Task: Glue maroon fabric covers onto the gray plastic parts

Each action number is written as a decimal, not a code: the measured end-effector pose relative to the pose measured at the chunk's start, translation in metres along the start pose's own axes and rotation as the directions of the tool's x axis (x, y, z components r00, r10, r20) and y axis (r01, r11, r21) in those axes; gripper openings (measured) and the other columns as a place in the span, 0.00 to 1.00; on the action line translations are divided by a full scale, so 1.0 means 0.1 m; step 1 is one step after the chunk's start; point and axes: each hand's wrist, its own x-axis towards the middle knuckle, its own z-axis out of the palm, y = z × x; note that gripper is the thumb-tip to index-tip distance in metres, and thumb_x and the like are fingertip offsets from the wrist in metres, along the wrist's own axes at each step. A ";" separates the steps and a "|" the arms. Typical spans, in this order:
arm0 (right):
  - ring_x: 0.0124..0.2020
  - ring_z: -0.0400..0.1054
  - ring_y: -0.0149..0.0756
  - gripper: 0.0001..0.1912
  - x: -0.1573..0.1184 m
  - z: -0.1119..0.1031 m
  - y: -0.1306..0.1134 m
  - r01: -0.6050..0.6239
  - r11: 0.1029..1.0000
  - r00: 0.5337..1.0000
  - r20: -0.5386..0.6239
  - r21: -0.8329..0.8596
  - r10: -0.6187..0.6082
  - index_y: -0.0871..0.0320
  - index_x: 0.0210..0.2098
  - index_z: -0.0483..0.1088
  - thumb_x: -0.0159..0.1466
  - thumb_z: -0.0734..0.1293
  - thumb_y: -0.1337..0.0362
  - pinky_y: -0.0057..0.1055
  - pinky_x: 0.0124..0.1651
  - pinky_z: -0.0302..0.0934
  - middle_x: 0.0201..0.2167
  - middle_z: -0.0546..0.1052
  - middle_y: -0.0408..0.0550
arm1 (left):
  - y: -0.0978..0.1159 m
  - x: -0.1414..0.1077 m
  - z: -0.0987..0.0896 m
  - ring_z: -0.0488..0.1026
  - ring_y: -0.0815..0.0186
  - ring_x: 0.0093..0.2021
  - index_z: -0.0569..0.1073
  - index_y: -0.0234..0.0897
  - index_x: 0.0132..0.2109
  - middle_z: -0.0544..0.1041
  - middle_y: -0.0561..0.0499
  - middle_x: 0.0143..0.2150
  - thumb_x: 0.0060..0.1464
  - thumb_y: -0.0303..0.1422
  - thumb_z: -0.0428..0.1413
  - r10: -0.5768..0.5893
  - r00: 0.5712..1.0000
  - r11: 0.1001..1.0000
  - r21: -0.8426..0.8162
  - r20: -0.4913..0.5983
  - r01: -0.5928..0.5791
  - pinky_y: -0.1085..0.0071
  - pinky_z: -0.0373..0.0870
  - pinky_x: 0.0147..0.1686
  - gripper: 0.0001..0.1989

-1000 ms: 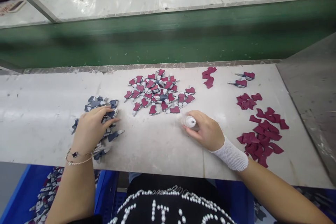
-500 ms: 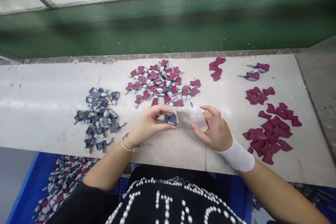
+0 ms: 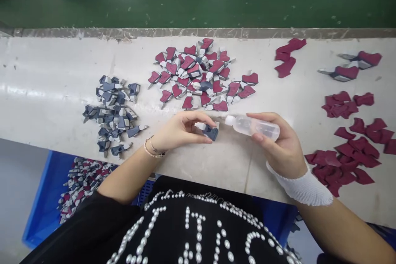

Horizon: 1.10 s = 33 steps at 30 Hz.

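Observation:
Between thumb and fingers, my left hand (image 3: 182, 131) pinches a small dark blue and grey plastic part (image 3: 210, 132). My right hand (image 3: 281, 144) grips a translucent squeeze bottle (image 3: 255, 127), tipped onto its side with the white cap and thin nozzle pointing left. The nozzle tip is just above the held part; whether they touch I cannot tell. Left of my hands lies a pile of similar blue-grey parts (image 3: 114, 115). Beyond them is a heap of parts with maroon faces (image 3: 192, 72). Loose maroon pieces (image 3: 349, 152) lie to the right of my right hand.
All of this is on a pale worktable (image 3: 46, 86), with a green surface (image 3: 198, 0) behind its far edge. Two maroon-faced parts (image 3: 345, 73) and a few maroon pieces (image 3: 285, 57) lie at the far right. A blue bin (image 3: 38, 206) full of parts stands below left.
The bottle has turned from near upright to lying sideways, its nozzle now toward the held part. My right hand has shifted right. The whole view has moved closer to the table.

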 end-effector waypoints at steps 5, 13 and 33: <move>0.23 0.71 0.37 0.12 0.06 -0.12 0.00 -0.031 0.987 0.999 -0.018 0.156 0.034 0.51 0.46 0.76 0.68 0.67 0.53 0.32 0.20 0.64 0.29 0.79 0.46 | 0.08 -0.14 0.01 0.78 0.63 0.48 0.71 0.39 0.48 0.76 0.51 0.39 0.44 0.24 0.71 -0.048 0.999 0.997 -0.064 -0.015 0.047 0.77 0.80 0.38 0.25; 0.25 0.72 0.35 0.21 -0.14 -0.14 -0.45 0.011 0.987 1.000 -0.003 0.162 -0.010 0.52 0.42 0.75 0.51 0.82 0.59 0.28 0.23 0.67 0.33 0.80 0.45 | -0.02 -0.16 0.18 0.82 0.58 0.49 0.75 0.38 0.45 0.79 0.48 0.45 0.49 0.23 0.68 -0.137 0.984 0.931 -0.325 0.112 0.167 0.75 0.81 0.40 0.17; 0.23 0.70 0.34 0.18 -0.17 0.17 -0.76 0.266 0.881 0.939 -0.102 -0.393 -0.329 0.53 0.39 0.73 0.51 0.79 0.68 0.31 0.18 0.67 0.30 0.76 0.42 | -0.25 -0.16 0.32 0.74 0.54 0.62 0.74 0.41 0.60 0.76 0.41 0.62 0.56 0.24 0.64 -0.119 0.981 0.910 -0.377 0.156 0.170 0.63 0.75 0.59 0.25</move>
